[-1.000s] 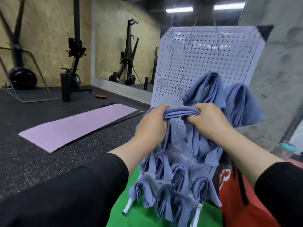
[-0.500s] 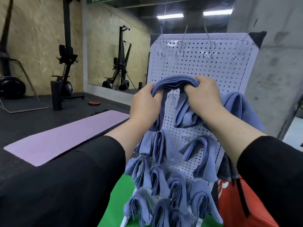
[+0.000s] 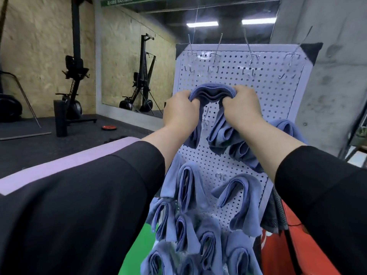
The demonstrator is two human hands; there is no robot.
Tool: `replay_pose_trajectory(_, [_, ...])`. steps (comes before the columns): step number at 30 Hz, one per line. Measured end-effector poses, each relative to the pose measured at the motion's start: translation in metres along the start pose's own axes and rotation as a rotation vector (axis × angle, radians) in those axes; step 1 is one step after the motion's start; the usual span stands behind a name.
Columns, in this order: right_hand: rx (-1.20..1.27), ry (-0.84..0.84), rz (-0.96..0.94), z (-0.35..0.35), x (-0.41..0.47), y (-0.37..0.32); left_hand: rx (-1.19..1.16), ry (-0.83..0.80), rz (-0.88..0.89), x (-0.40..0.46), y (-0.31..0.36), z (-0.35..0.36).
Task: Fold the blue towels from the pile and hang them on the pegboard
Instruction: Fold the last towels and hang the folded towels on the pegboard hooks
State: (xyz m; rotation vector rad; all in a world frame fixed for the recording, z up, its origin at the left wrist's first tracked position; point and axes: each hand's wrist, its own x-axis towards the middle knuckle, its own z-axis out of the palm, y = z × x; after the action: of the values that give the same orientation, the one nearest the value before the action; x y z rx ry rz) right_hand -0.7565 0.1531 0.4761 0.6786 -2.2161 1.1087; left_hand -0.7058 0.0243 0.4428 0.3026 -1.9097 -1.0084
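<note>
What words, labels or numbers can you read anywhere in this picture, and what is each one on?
"MAXIMUM": white letters, mirror-reversed, on the green sign at the top of the wall mirror; the characters before it are too blurred to read.
White marking on the red item at lower right: mostly hidden, unreadable.
No text shows on the pegboard or the blue towels.

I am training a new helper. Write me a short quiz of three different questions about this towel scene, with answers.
1. True or false: both hands grip the same folded towel.
2. Multiple choice: the top row of hooks on the pegboard is A) bare, B) full of towels, C) hidden.
3. Which colour is the mat on the floor?

Key
1. True: the left hand and the right hand hold it.
2. A
3. Purple
</note>
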Motion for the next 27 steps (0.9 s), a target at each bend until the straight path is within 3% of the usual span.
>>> replay_pose_trajectory(11, [-0.146, -0.049, 0.075, 0.017, 0.029, -0.005, 0.142, 0.096, 0.029, 0.029, -0.009, 0.032])
replay_pose_trajectory(17, [-0.348, -0.215, 0.057, 0.034, 0.041, 0.002, 0.347, -0.032, 0.101, 0.029, -0.025, 0.054])
replay_pose_trajectory(22, [-0.551, -0.388, 0.064, 0.053, 0.037, 0.015, 0.258, -0.128, 0.148, 0.018, -0.052, 0.06])
replay_pose_trajectory(27, [-0.488, -0.376, 0.085, 0.069, 0.02, 0.033, 0.234, -0.253, 0.131, 0.004, -0.074, 0.057])
